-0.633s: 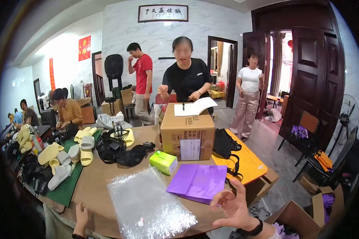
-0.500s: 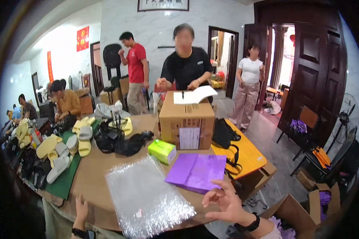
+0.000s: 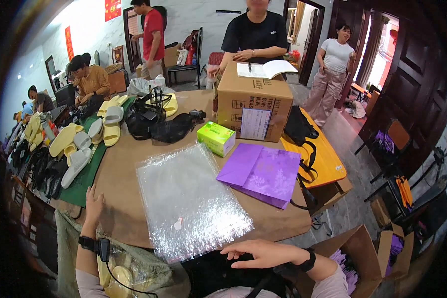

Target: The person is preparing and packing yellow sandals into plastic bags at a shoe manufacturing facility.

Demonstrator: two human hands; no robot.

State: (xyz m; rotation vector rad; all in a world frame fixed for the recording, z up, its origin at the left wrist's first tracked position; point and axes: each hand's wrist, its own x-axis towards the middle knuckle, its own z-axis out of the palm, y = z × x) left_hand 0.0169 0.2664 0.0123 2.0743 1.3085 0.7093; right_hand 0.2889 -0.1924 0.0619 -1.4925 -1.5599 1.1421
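Since a moment ago my head has dipped and leaned in, so the bubble wrap sheet point(image 3: 191, 201) now fills the middle of my view, and my right hand point(image 3: 263, 253) has dropped from beside the purple bag point(image 3: 262, 173) to the near edge of the table point(image 3: 119, 198). It lies flat and spread, palm down, fingers loose, resting on something black at the table edge just below the sheet's near corner; it grips nothing. My left hand point(image 3: 93, 202) is open too, fingertips on the table's left rim, well apart from the sheet, holding nothing. The sheet lies flat on the brown tabletop, between me and the green box point(image 3: 216, 138), its right edge just beside the purple bag. To handle the sheet well, I judge I should pinch the near corners with both hands and keep it flat, since it is light, slippery and likely to slide or fold on itself if tugged from one side
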